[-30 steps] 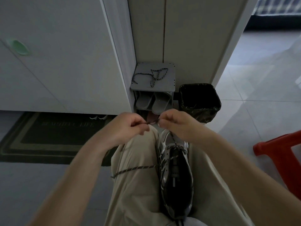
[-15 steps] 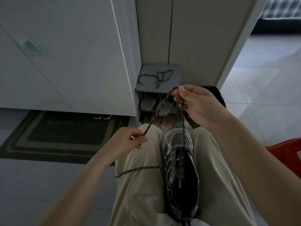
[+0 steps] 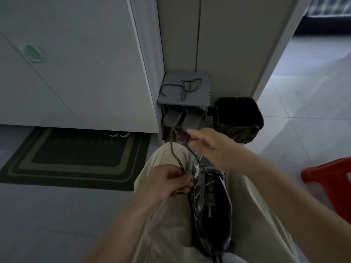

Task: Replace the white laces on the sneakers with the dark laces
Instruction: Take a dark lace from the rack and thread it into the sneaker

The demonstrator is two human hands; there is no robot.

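Observation:
A grey and black sneaker (image 3: 210, 209) lies between my knees on my lap, toe pointing away from me. A dark speckled lace (image 3: 175, 156) runs from its lower eyelets up in a loop. My left hand (image 3: 163, 184) pinches one end of this lace right beside the sneaker's left eyelets. My right hand (image 3: 210, 144) is above the toe and holds the other stretch of the lace. A second dark lace (image 3: 182, 88) lies loose on top of the small grey shoe rack (image 3: 201, 95).
Grey slippers (image 3: 180, 116) sit in the rack below. A black bin (image 3: 238, 118) stands right of the rack. A dark doormat (image 3: 74, 156) lies on the floor at left, under white cabinet doors (image 3: 76, 63). A red plastic stool (image 3: 330, 179) is at the right edge.
My right hand has dropped from high near the rack down to just above the sneaker's toe. My left hand has moved down and right to the sneaker's eyelets with the lace end.

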